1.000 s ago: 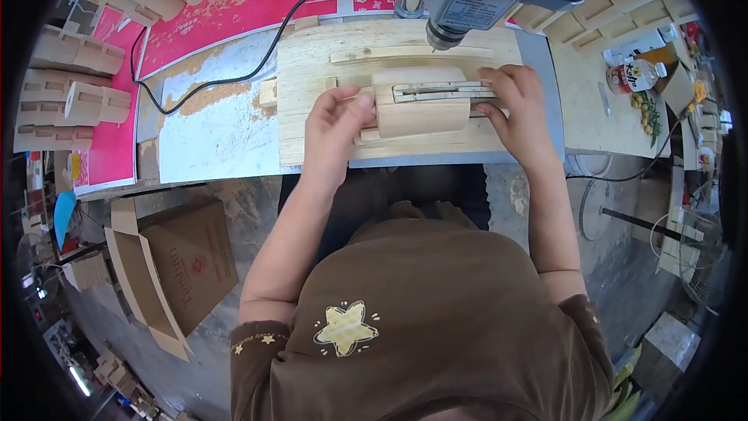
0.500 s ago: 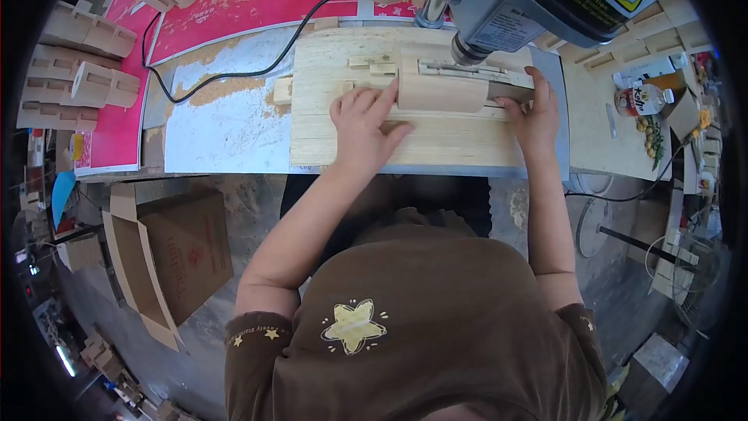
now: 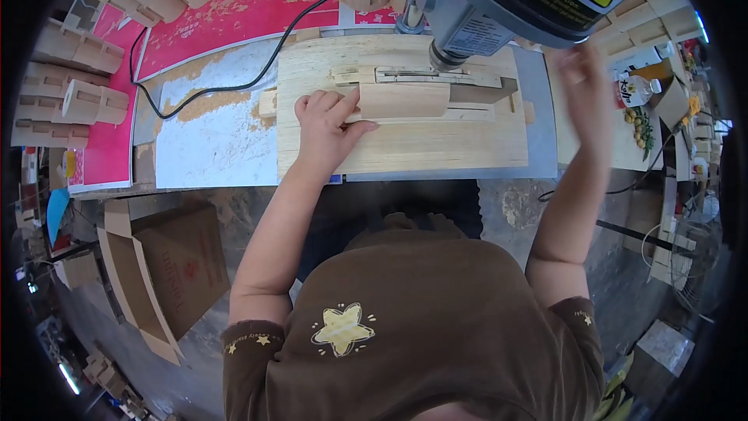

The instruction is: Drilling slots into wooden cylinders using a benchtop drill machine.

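A pale wooden block with a rounded face (image 3: 405, 100) lies between wooden rails on a light plywood board (image 3: 413, 148). My left hand (image 3: 326, 126) is at the block's left end, fingers curled against it and thumb along its front lower edge. Above the jig hangs the drill press head (image 3: 487, 12); its chuck (image 3: 448, 57) is over the slotted back rail (image 3: 421, 76). My right hand (image 3: 580, 82) is raised right of the drill press, off the block and smeared by motion, so its fingers do not show clearly.
Stacked rounded wooden pieces (image 3: 93, 101) line the left and back of the table. A black cable (image 3: 273, 70) crosses the sawdust-covered top. At right stand a bottle (image 3: 635, 92) and a leafy sprig with small fruits (image 3: 640, 131). An open cardboard box (image 3: 179, 265) stands below left.
My right hand has left the jig's right end and risen to the right. The block has shifted left along the rails with my left hand, exposing more of the channel at its right.
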The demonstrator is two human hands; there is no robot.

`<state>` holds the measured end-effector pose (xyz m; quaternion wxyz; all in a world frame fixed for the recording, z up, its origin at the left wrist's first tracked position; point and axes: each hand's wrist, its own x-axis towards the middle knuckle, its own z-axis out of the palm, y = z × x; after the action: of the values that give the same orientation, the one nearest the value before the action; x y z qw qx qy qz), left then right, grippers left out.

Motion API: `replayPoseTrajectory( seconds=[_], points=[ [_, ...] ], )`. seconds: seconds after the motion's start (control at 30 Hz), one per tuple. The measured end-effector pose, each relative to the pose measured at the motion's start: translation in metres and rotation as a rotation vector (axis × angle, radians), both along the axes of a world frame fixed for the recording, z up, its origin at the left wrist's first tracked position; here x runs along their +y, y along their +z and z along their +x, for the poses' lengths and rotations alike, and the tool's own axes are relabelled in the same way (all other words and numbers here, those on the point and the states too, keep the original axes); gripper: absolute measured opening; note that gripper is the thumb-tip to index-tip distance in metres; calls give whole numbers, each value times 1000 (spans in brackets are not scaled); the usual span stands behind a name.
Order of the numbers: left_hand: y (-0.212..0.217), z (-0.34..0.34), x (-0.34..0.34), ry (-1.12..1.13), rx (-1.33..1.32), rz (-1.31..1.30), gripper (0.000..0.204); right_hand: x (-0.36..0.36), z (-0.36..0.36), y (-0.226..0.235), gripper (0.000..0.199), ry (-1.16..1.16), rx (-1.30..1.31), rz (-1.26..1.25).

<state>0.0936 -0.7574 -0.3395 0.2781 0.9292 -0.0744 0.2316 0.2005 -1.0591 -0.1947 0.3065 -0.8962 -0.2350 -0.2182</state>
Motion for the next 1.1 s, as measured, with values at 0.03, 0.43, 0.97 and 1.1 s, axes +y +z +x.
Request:
replayPoseTrajectory(
  seconds=[0.03,0.43,0.97,1.1],
  points=[
    [1,2,-3,-14,3,-2,51,7,8,32,28,-80,-190,174],
    [0,-1,-2,-5,11,2,50,43,1,83,30,-61,-322,132],
    [2,2,-4,-19,-8,-7,51,48,-38,-82,17,90,-462,282],
    [1,1,-4,-5,-15,-13,50,43,-42,-67,17,153,-508,226]
  ],
)
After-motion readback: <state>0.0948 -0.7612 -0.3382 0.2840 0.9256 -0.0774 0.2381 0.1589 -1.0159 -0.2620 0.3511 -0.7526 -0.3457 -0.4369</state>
